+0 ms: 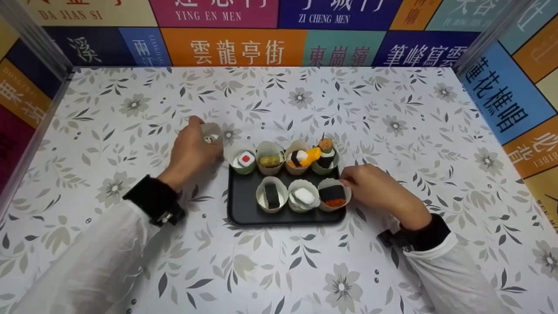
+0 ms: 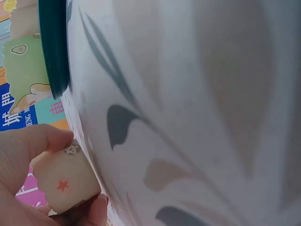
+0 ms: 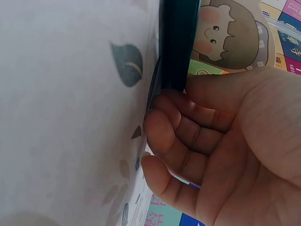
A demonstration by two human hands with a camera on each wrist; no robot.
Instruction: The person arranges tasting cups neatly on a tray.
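My left hand [image 1: 189, 146] grips a beige paper cup [image 2: 70, 181] with a small star print, between thumb and fingers, to the left of the black tray [image 1: 243, 205]. Inside that cup [image 1: 212, 131] something small and pale shows, its kind unclear. At the tray's right side, my right hand [image 1: 375, 187] pinches the tray edge [image 3: 178, 52], thumb above and curled fingers below. Upright paper cups stand on the tray, four across the back and three in front. They hold sushi-like pieces, such as a seaweed-wrapped one [image 1: 333, 192] and a white one with a red centre [image 1: 245, 159].
A floral-patterned cloth [image 1: 340, 261] covers the table. Colourful panels [image 1: 231, 48] with large characters stand along the back and both sides. The front left part of the tray is bare. The back-right cup holds a tall piece [image 1: 325, 145] rising above its rim.
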